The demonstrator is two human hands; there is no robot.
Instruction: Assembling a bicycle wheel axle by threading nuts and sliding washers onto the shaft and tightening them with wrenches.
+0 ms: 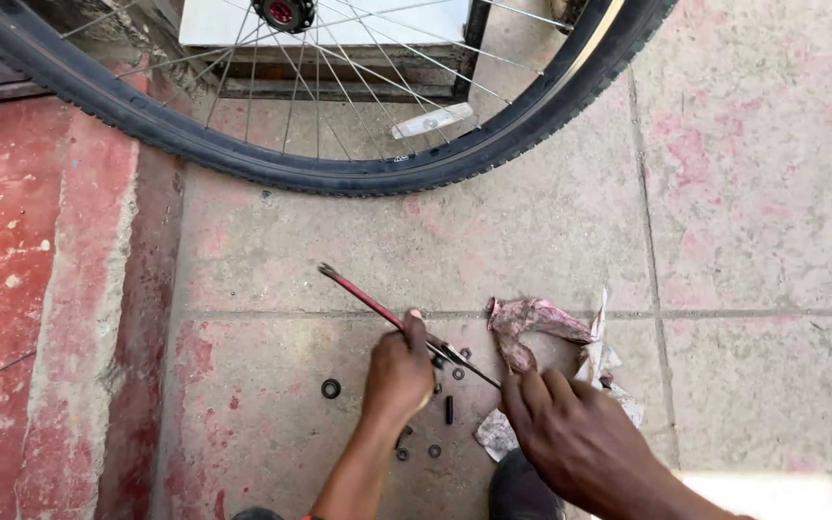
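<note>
Pavement fills my view, worn concrete slabs (743, 193) with faded red paint, and both hands are low in the frame. My left hand (399, 374) is closed in a loose fist around a thin red rod (363, 298), thumb laid along its upper side. The rod runs slanting from its bent tip at upper left, down through that fist, and its far end comes out toward my right hand (570, 433). The right hand lies just beside that lower end, fingers (534, 388) curled and pointing up at it; I cannot tell whether they pinch the rod or only touch it. Just above the right hand sits a crumpled pink rag (522, 325), with scraps of paper (597, 364) beside and under it. Small black washers and nuts are scattered on the slab around the left hand: one ring (330, 388) lies apart to its left, others (433, 450) near the wrist. A bicycle wheel (339, 178) stands across the top of the frame, well apart from both hands, its spokes (339, 87) running up to a red hub (283, 13).
</note>
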